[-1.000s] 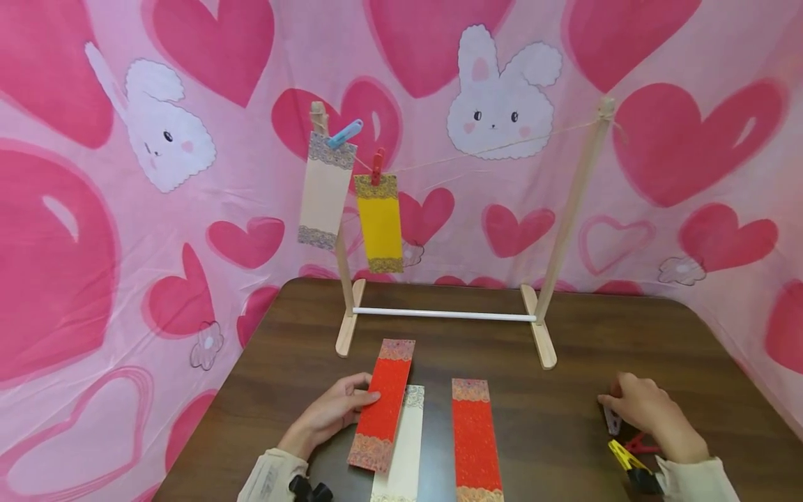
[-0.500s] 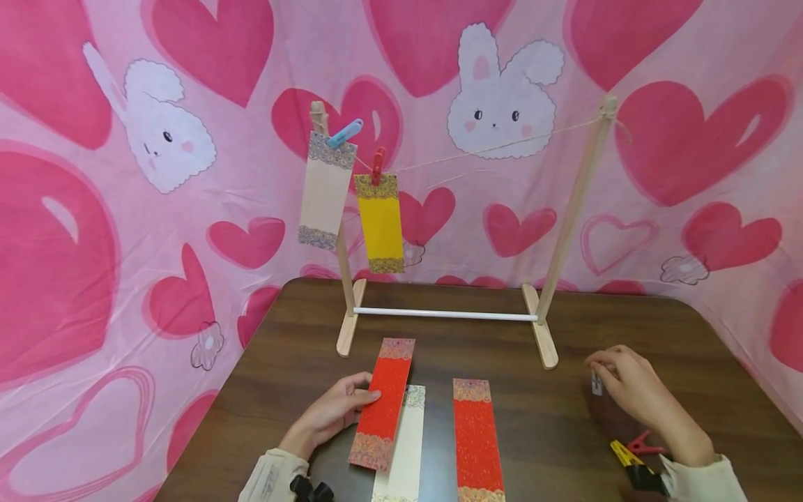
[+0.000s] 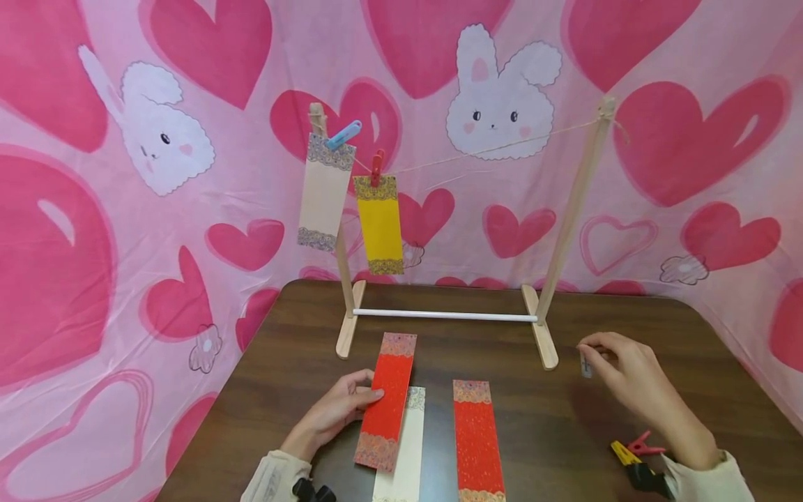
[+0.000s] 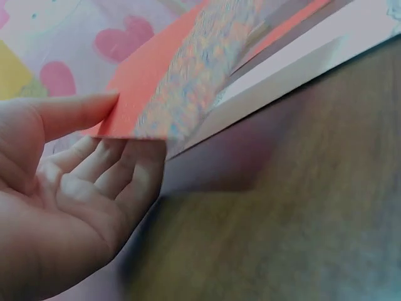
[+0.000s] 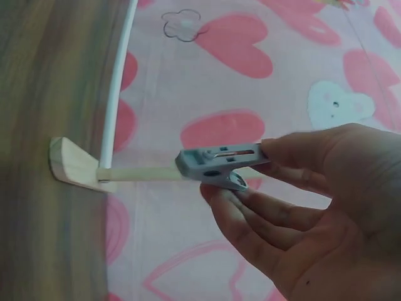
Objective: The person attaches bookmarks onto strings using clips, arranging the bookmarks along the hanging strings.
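My left hand (image 3: 339, 406) pinches a red card (image 3: 390, 390) with patterned ends by its left edge, thumb on top and fingers beneath. The card tilts above a cream card (image 3: 408, 446) that it partly covers. In the left wrist view the thumb presses near the red card's (image 4: 141, 78) patterned band. My right hand (image 3: 633, 380) holds a grey clothespin (image 3: 586, 366) over the table's right side. The right wrist view shows that clothespin (image 5: 219, 164) between thumb and fingers, its jaws pointing away from the palm.
Another red card (image 3: 478, 439) lies between the hands. Yellow-and-black (image 3: 627, 457) and red (image 3: 645, 444) clothespins lie by the right wrist. Behind, a string (image 3: 495, 148) spans two wooden posts (image 3: 574, 216). A blue clothespin (image 3: 343, 135) holds a beige card (image 3: 324, 199); a red one, a yellow card (image 3: 380, 226).
My right hand has picked the grey clothespin up from the table and moved it left and away from me. The left hand and its red card have shifted only slightly.
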Motion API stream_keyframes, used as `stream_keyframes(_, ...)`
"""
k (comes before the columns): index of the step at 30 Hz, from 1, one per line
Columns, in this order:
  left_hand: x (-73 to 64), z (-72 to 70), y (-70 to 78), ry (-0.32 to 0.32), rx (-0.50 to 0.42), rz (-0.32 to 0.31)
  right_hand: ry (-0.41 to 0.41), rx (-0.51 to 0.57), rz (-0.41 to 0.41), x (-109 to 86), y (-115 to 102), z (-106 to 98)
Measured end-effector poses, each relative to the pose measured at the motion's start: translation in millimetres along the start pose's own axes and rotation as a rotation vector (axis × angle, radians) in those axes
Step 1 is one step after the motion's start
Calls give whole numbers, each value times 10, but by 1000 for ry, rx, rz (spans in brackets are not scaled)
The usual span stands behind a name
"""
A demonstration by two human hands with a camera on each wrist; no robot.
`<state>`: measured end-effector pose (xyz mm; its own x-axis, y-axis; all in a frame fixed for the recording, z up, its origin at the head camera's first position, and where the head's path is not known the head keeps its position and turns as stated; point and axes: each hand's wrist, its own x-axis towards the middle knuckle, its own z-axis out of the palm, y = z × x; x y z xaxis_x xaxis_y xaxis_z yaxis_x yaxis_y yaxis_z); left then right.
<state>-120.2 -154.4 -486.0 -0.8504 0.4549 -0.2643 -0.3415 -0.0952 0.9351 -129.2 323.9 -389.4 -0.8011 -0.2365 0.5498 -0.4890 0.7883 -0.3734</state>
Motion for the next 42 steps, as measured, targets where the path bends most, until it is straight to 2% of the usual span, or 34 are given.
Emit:
stream_keyframes(6, 2, 115, 230, 99, 110, 82, 19, -3, -40, 79, -88, -50)
stream_keyframes(14, -20, 218, 578, 157, 221, 172, 31, -23, -37, 135, -143, -88)
stream_keyframes(23, 57, 283, 805, 189, 241, 237, 11, -21, -61, 199, -196, -93)
stream_keyframes(31, 79, 354, 1006, 187, 270, 299, -57, 73, -132, 337, -284, -191)
stream_keyframes(39, 111, 372, 1148, 181, 306, 341, -9, 58, -190, 534, -405, -270)
stream_keyframes(42, 140, 365, 1194, 187, 323, 362, 5, 68, -244, 619, -459, -286)
